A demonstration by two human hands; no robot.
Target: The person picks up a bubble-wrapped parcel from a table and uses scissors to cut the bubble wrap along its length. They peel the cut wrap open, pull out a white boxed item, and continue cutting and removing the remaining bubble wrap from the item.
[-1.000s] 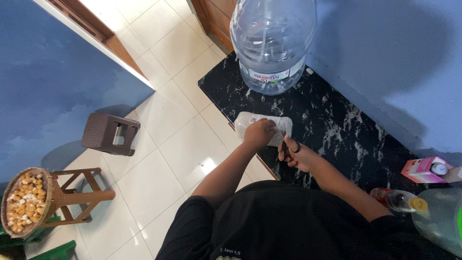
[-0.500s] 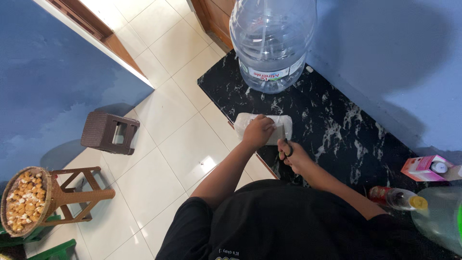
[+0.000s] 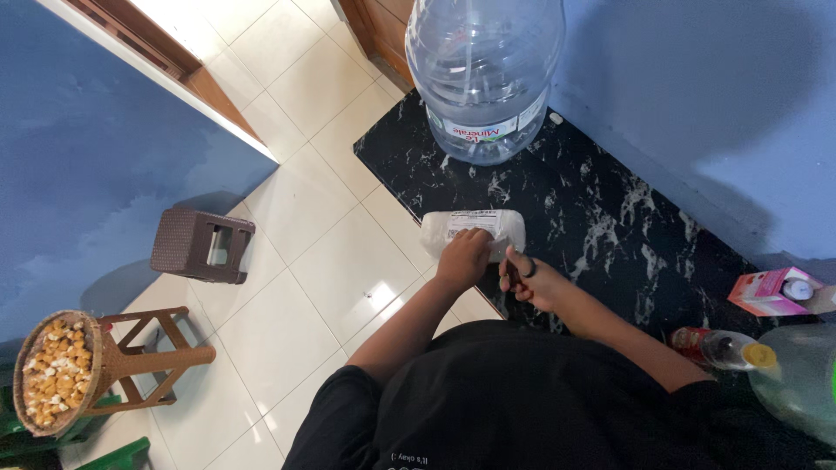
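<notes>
A white plastic packet point(image 3: 475, 228) with a printed label lies near the front edge of the black marble counter point(image 3: 610, 218). My left hand point(image 3: 463, 258) presses down on the packet's near side. My right hand point(image 3: 527, 280) sits just right of it, fingers through the handles of a pair of scissors point(image 3: 515, 271), whose blades point toward the packet's end. The blades are mostly hidden by my fingers.
A large clear water jug point(image 3: 484, 74) stands at the counter's back. A pink carton point(image 3: 773, 292), a small bottle with a yellow cap point(image 3: 723, 348) and a big clear container point(image 3: 801, 383) are at the right. On the tiled floor stand a brown stool point(image 3: 202, 246) and a basket of snacks point(image 3: 54, 372) on a wooden stand.
My right hand with the scissors has shifted slightly along the packet's near end. My left hand stays on the packet, which has barely moved.
</notes>
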